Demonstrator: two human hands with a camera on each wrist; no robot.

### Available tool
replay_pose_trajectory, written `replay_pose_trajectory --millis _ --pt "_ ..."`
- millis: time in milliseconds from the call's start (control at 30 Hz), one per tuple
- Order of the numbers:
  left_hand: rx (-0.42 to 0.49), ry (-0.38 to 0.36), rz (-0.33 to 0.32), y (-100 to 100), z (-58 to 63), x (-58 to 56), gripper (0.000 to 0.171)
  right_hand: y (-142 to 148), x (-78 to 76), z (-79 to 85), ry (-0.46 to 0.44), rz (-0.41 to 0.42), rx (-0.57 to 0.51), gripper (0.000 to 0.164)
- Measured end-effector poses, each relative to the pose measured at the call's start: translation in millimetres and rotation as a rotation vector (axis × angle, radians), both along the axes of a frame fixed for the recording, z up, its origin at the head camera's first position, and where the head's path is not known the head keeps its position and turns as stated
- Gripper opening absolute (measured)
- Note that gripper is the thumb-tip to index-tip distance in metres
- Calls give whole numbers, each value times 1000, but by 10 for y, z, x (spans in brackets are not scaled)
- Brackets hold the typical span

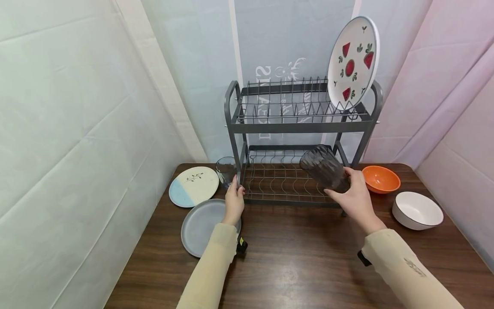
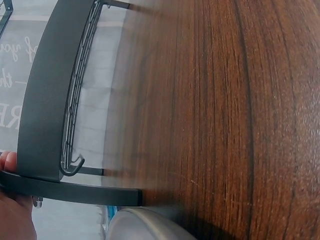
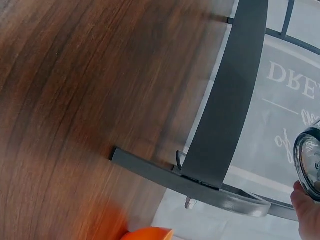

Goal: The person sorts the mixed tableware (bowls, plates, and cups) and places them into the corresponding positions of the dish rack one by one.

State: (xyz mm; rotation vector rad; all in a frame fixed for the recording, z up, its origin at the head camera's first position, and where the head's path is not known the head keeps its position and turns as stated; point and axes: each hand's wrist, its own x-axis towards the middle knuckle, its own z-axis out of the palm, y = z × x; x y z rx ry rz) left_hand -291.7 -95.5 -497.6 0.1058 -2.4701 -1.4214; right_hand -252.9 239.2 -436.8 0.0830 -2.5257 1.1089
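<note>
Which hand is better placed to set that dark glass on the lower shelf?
Probably the right hand: it already holds the dark glass, tilted, near the lower shelf. The left hand is farther from the glass and grips the rack's left side.

Smoky grey glass (image 1: 323, 166), dark grey rack (image 1: 302, 128), watermelon-patterned white plate (image 1: 352, 64), orange bowl (image 1: 382, 180)
</note>
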Motion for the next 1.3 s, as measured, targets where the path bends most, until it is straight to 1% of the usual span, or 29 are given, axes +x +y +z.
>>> replay_pose_trajectory --millis 100,333,400,567,733,933,1067,1167,1300 --pt "1 4 0 -2 -4 -1 49 -26 -54 2 3 -5 8 82" --pt "-11 -7 -8 -4 -11 7 50 -101 -190 29 53 -20 -15 82" --pt "-11 -4 -9 -5 -13 10 50 -118 -233 35 46 -31 -17 83" --pt "-10 -3 -14 -8 -19 16 49 -134 -339 45 -6 -71 -9 86" --pt "-11 -13 -18 -14 -32 13 49 -155 -455 66 -2 -114 -5 85" --pt "-17 -39 -27 -20 -48 15 49 -254 -554 149 -32 -143 7 87" --pt "-9 -27 -31 -22 -56 8 50 -303 -601 217 -57 -152 -2 89" --pt "-9 -25 -30 -22 -62 0 50 -325 -638 251 -51 -151 1 88" --pt "-12 -30 -23 -19 -59 -6 50 -347 -697 285 -20 -146 -6 87"
